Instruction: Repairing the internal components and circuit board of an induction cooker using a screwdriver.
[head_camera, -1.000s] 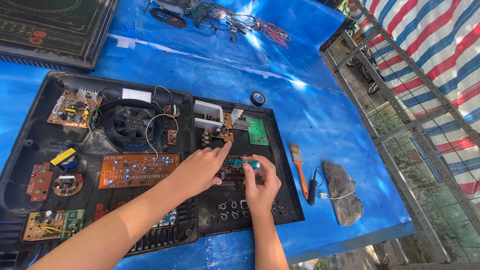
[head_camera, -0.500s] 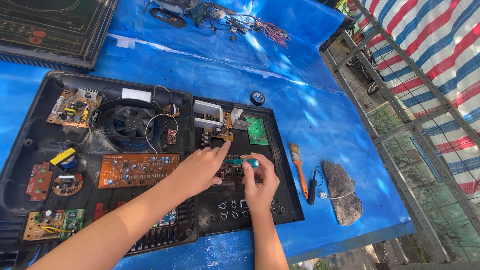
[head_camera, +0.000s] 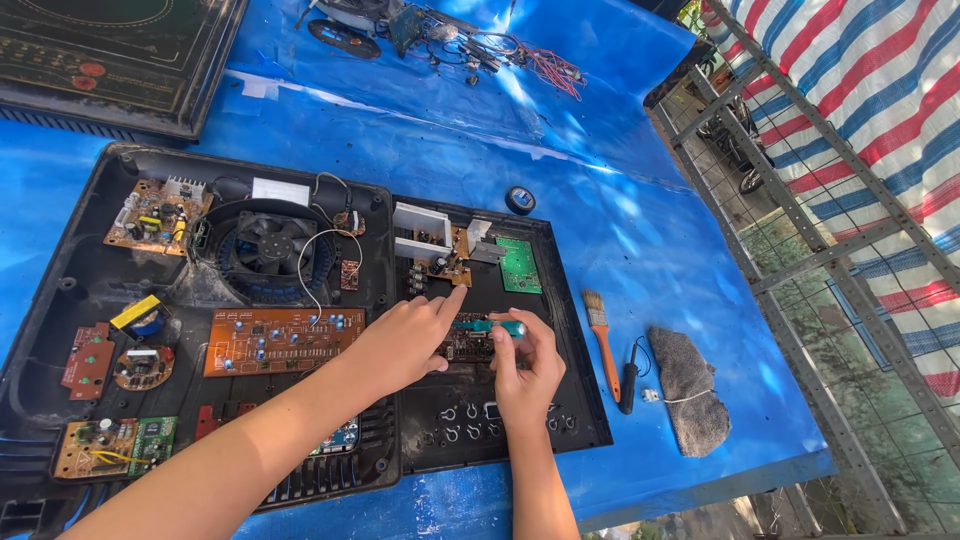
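Head view, lower centre of the frame: the right hand (head_camera: 527, 372) is closed around a small teal-handled screwdriver (head_camera: 490, 326), thumb and fingers pinching the handle so the tool lies almost level, its tip pointing left toward a small dark circuit board (head_camera: 466, 345) inside the open black casing (head_camera: 575, 385); that sideways hold appears suited to working at the board's edge, though the tip itself is hidden behind the left hand (head_camera: 405, 340). The left hand grasps nothing; it rests palm down on the casing just left of the small board, index finger stretched up toward the board with the white heat sink (head_camera: 430, 243), seemingly to steady the parts while the tool works. Both forearms come in from the bottom edge, the left slanting up from the lower left, the right rising nearly straight with the wrist bent back; the two hands nearly touch over the board.

Further out, a long orange circuit board (head_camera: 280, 338) lies left of the hands, a round black fan (head_camera: 268, 248) above it, a green board (head_camera: 519, 265) at upper right of the casing; right of the casing on the blue tarp (head_camera: 640, 180) lie an orange-handled brush (head_camera: 600, 340), a black tool and a grey rag (head_camera: 690, 385).
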